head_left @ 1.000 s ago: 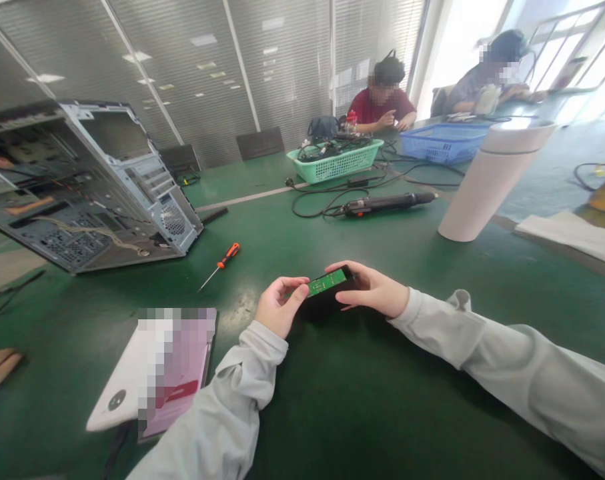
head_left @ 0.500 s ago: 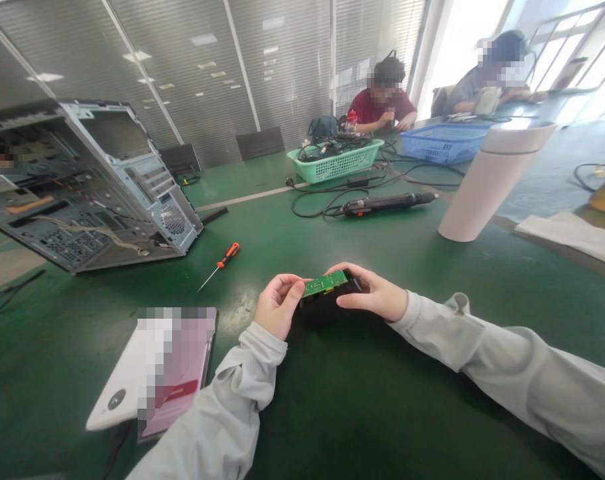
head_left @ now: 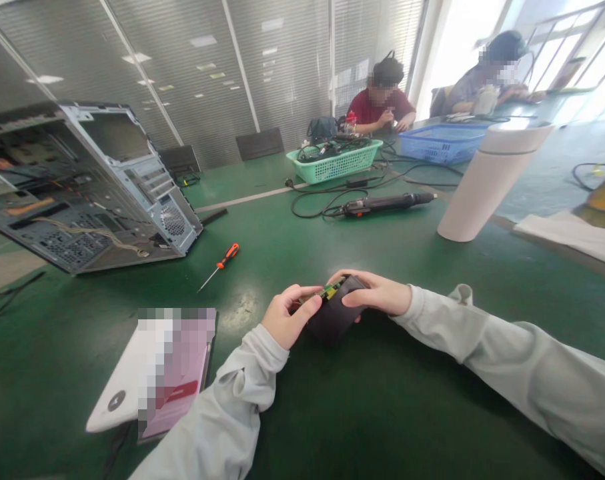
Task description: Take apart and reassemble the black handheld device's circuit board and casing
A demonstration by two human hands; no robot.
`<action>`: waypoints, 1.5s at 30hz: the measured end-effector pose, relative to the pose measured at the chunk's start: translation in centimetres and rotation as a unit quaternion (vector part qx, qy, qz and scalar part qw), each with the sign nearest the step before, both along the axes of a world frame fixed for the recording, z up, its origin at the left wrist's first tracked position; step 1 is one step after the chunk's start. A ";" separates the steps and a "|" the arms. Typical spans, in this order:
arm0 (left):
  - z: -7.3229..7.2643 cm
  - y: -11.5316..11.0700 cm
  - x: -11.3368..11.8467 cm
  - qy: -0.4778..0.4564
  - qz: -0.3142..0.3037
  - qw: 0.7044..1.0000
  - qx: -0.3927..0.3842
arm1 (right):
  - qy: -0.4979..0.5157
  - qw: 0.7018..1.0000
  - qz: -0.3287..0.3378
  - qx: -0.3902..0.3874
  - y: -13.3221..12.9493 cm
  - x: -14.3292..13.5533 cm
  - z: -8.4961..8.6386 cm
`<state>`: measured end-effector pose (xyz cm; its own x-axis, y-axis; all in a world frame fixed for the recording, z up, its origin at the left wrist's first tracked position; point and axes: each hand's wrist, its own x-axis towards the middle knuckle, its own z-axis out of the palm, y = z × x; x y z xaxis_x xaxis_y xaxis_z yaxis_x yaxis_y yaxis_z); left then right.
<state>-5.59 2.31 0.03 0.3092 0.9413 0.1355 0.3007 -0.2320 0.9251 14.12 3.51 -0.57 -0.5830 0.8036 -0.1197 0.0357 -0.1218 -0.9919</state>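
Between my hands is a dark, box-like casing (head_left: 335,317), tilted, with a green circuit board (head_left: 332,289) along its upper edge. My left hand (head_left: 293,313) pinches the left end of the board, thumb on the near side. My right hand (head_left: 375,293) is wrapped round the casing's right end, thumb on its near face. How the board joins the casing is hidden by my fingers. An orange and black screwdriver (head_left: 225,259) lies on the green table (head_left: 262,233), to the left beyond my left hand.
An opened computer case (head_left: 132,193) stands at the left. Beyond my hands lie a black electric screwdriver (head_left: 387,204) with a cable and a green basket (head_left: 332,167) of cables. A pale tumbler (head_left: 487,187) stands at the right. A blue basket (head_left: 432,148) and two people are farther back.
The casing and board have been tipped, so the board's green face shows less and the dark near face shows more. My left hand has moved slightly right with its fingers over the board.
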 end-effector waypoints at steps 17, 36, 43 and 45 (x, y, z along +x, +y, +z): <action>-0.1 -0.2 -0.3 0.062 0.003 0.998 0.025 | 0.011 0.999 0.011 -0.046 -0.5 0.1 0.3; -1.6 1.9 -0.3 -0.194 0.139 0.964 -0.121 | 0.071 0.985 -0.077 -0.134 0.1 0.1 0.1; -1.4 1.9 -0.2 -0.202 0.139 0.960 -0.135 | 0.066 0.984 -0.096 -0.136 -0.1 0.0 0.5; -1.3 2.1 -0.2 -0.207 0.141 0.958 -0.142 | 0.070 0.983 -0.100 -0.138 -0.1 0.0 0.6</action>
